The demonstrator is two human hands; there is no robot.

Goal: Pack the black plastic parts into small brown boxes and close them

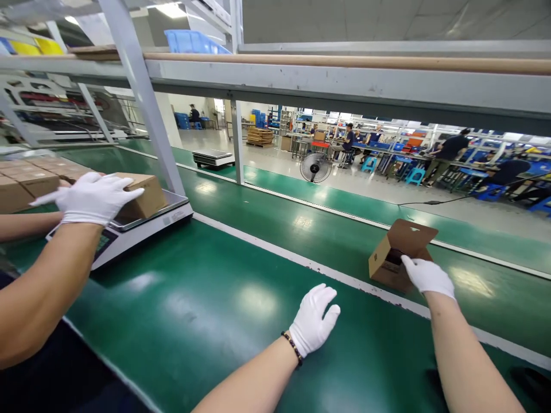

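Observation:
My right hand (429,277), in a white glove, grips the near right side of a small brown cardboard box (379,261). The thumb lies at the rim, and the other fingers are partly hidden. The box's lid stands up at the back, and something dark shows inside, too shadowed to name. To the left of the box, my left hand (315,319), gloved in white with a beaded bracelet at the wrist, hovers over the green work surface (241,344). Its fingers are apart and hold nothing.
At left, a co-worker's gloved hand (92,198) rests on a closed carton (146,195) on a scale (172,212). More cartons (26,183) stand beyond it. A shelf beam (327,80) and post (142,97) cross above the belt. A second scale (213,158) sits behind.

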